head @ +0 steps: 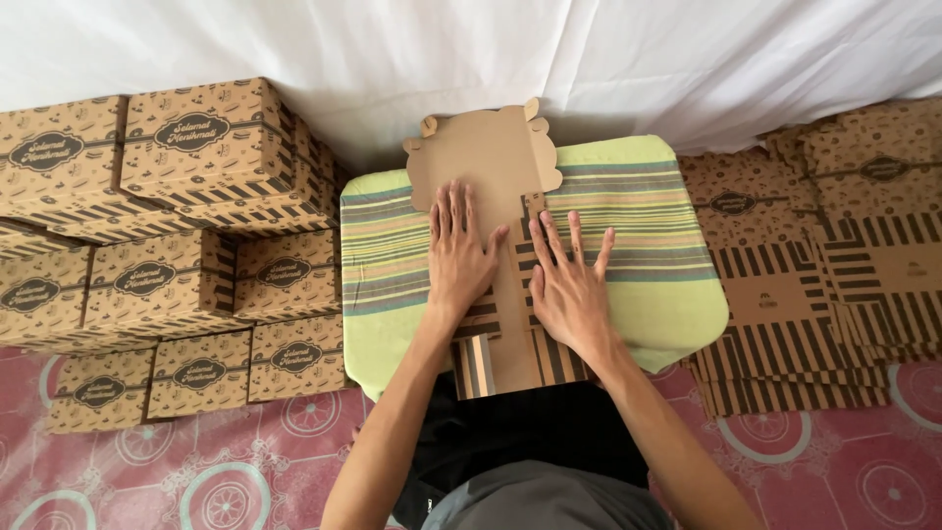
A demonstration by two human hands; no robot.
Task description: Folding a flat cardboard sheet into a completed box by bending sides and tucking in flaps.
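Observation:
A flat brown cardboard box blank (498, 167) lies on a green striped cushion (648, 285) in front of me. Its plain inner side faces up at the far end, and its striped printed part (502, 363) hangs over the near edge. My left hand (459, 257) presses flat on the blank's left half, fingers spread. My right hand (567, 285) presses flat on the right half, just beside the left hand. Neither hand grips anything.
Several assembled brown printed boxes (186, 255) are stacked at the left on the pink patterned floor (294, 461). A pile of flat unfolded box blanks (824, 265) lies at the right. A white cloth (491, 49) covers the background.

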